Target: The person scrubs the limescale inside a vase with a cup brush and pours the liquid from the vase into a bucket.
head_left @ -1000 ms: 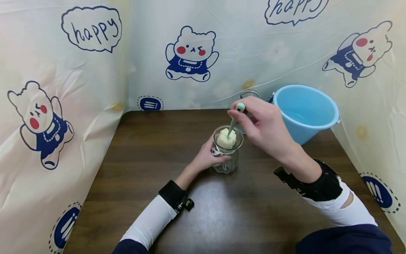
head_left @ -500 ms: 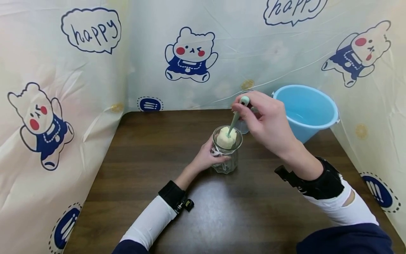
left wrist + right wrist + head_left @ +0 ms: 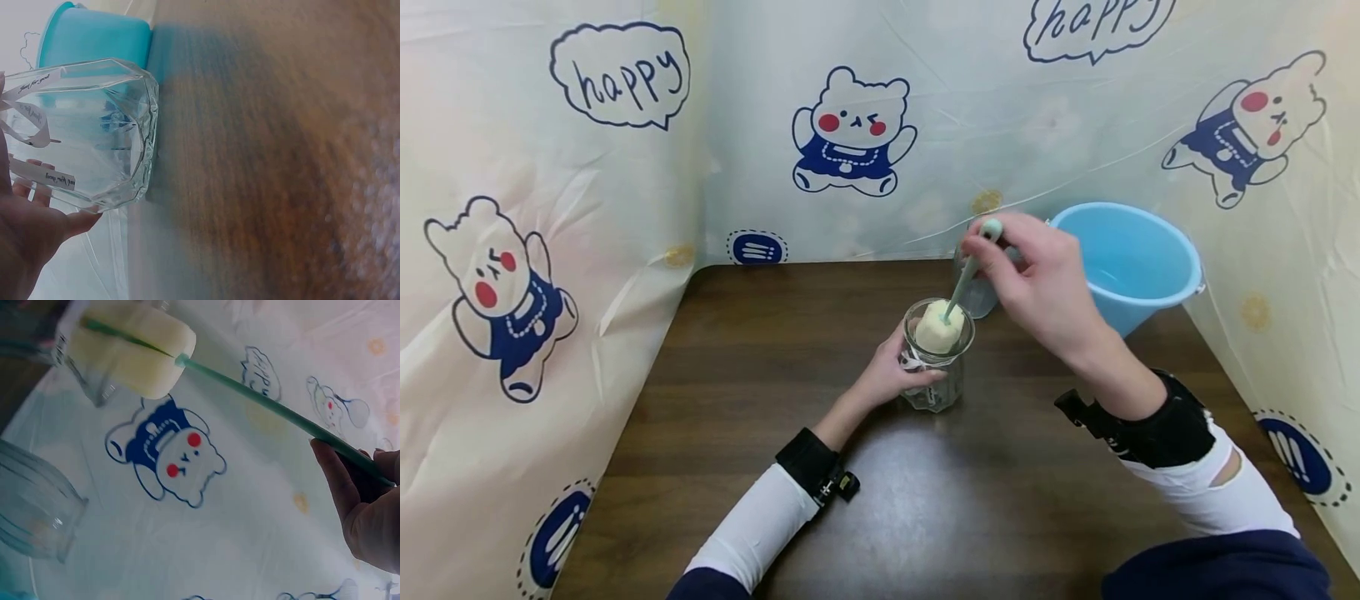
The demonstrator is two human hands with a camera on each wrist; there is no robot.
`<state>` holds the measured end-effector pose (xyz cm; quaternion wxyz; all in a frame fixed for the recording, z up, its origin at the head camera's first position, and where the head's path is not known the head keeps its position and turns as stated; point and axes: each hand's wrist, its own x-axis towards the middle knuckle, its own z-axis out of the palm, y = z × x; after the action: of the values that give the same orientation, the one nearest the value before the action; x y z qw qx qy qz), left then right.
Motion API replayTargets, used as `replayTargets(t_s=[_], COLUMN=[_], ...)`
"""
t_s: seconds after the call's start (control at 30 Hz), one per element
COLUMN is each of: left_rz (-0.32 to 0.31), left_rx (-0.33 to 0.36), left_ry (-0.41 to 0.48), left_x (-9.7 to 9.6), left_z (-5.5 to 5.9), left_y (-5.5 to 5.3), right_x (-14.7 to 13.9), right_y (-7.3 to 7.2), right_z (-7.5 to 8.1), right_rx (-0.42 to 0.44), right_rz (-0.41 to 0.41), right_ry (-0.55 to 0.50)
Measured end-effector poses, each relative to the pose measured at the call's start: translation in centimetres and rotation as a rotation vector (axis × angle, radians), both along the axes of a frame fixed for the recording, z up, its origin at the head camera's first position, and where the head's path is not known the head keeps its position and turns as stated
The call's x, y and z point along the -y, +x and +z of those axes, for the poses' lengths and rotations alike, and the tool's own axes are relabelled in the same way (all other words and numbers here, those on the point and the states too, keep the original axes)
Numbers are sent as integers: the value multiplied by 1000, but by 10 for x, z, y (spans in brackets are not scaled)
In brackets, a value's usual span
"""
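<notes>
My left hand [image 3: 887, 371] holds a clear glass jar [image 3: 934, 392] round its side on the table. A white ribbon with printed script [image 3: 37, 119] is tied about the jar's neck. Between thumb and fingers, my right hand [image 3: 1037, 287] pinches the pale green handle [image 3: 964, 279] of a sponge bottle brush, above and right of the jar. The brush's cream sponge head [image 3: 937, 327] sits in the jar's mouth, its upper part showing at the rim. In the right wrist view the handle [image 3: 262, 400] runs at a slant from the sponge to the fingertips.
A second glass jar [image 3: 979, 297] stands behind, partly hidden by my right hand. At the back right is a light blue bucket [image 3: 1138, 312]. A printed curtain [image 3: 970, 125] closes off the back and sides of the brown wooden table [image 3: 760, 375].
My right hand has moved a little up and to the right with the brush, and the sponge head has shifted slightly right. The left hand and its jar have stayed in place.
</notes>
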<state>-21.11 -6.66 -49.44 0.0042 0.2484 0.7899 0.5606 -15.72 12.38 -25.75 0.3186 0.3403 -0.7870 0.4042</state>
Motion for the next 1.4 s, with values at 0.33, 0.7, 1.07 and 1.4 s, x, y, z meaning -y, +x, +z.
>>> replayTargets(t_s=[0.33,0.7,1.07,1.4], left_rz=[8,-11,1,-14], left_rx=[-18,-11,-7,-15], left_ry=[6,34,15,21], left_x=[1,0,-2,-2], left_z=[1,23,29,29], left_y=[0,18,18,17], right_x=[-2,-4,-4,-3], right_y=[-4,2,1,8], right_z=[-6,-10,-18,-6], right_rx=[15,7,68,125], right_rz=[-28,-62,-52,-18], right_ry=[18,76,115,111])
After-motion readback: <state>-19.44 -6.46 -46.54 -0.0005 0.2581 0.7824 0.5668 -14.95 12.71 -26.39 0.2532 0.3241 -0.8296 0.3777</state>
